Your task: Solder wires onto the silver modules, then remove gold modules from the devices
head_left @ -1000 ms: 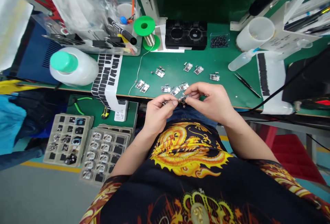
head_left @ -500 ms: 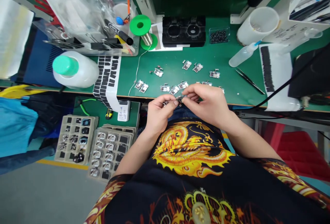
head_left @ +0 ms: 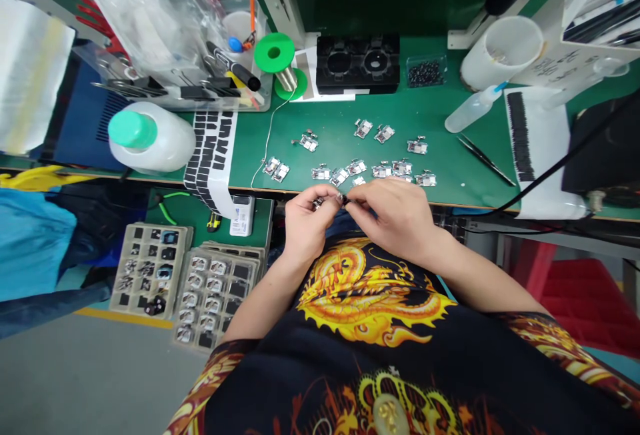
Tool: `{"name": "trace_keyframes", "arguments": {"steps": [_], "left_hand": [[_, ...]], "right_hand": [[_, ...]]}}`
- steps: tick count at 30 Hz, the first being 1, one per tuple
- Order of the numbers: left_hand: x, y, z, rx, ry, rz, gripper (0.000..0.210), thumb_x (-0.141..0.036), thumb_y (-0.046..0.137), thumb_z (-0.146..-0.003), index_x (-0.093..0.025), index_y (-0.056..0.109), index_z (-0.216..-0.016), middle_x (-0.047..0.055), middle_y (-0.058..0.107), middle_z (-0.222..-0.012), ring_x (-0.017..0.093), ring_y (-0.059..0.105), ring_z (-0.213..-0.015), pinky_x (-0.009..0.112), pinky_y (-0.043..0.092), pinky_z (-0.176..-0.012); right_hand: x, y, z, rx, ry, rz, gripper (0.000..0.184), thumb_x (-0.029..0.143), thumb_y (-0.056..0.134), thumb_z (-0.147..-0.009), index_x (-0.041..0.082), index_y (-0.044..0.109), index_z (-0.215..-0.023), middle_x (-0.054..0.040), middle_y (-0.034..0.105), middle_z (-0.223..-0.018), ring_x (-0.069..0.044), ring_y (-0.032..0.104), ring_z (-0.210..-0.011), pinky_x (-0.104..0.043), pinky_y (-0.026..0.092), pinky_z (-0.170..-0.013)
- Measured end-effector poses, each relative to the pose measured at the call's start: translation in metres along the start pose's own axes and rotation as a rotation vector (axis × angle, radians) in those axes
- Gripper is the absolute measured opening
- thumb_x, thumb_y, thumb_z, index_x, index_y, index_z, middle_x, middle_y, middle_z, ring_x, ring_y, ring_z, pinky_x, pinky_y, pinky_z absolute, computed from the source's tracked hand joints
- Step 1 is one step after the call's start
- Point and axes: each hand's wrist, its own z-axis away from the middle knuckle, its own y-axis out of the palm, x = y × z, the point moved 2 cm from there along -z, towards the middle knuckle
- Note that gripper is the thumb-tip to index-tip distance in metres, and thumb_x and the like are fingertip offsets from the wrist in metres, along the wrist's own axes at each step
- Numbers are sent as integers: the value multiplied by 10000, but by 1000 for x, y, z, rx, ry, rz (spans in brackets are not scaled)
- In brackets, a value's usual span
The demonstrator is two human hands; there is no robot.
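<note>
The left hand (head_left: 306, 227) has thumb and forefinger pinched together on a small part (head_left: 344, 199), and the right hand (head_left: 395, 216) meets it from the other side, thumb and forefinger closed on its dark end; the fingertips hide most of it, so its shape cannot be told. The part sits between the two hands, just off the near edge of the green table (head_left: 320, 115) and in front of the shirt (head_left: 380, 288). A bit of metal (head_left: 317, 203) also shows in the curl of the left fingers. Just beyond the grip a loose row of metal pieces (head_left: 356, 167) lies on the table, running off to the right past the right hand, with more of them farther out and to the left. Straight beyond those stands a black box (head_left: 358, 81), with a dish of tiny black bits (head_left: 425, 73) to its right and a green spool (head_left: 275, 53) of wire to its left. Well right of the grip lie tweezers (head_left: 486, 159), near a squeeze bottle (head_left: 470, 111). Left of the grip hangs a sticker sheet (head_left: 225, 196), and lower on that side are compartment trays (head_left: 173, 308).
</note>
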Motion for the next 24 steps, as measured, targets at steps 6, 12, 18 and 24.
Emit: {"name": "trace_keyframes", "arguments": {"steps": [6,12,18,24], "left_hand": [[4,-4,-2,-60,91,-78,56,-173,791,-827,-203,790,-875,-25,642,-791,66,445,-622,206,351,-573],[6,-4,-3,-112,169,-127,77,-165,732,-807,-208,778,-851,-26,633,-765,92,487,-652,229,405,-622],[-1,-2,-1,-155,325,-218,63,-157,743,-860,-209,763,-830,-31,625,-763,101,513,-688,242,411,-667],[-12,1,3,-150,478,-402,106,-169,719,-882,-203,726,-782,-28,610,-758,113,530,-705,249,418,-683]], "right_hand": [[7,7,4,-27,-254,129,156,180,593,-1099,204,742,-1062,-38,823,-981,-183,721,-869,-370,513,-787],[8,12,5,-139,-339,182,74,156,659,-1076,166,726,-1106,-44,817,-965,-178,716,-866,-365,511,-765],[9,11,2,-186,-336,145,112,134,671,-1063,155,699,-1169,-43,816,-957,-179,732,-852,-365,502,-732],[8,12,2,-236,-224,118,73,159,676,-1063,188,677,-1129,-29,812,-936,-175,733,-822,-366,504,-753]]}}
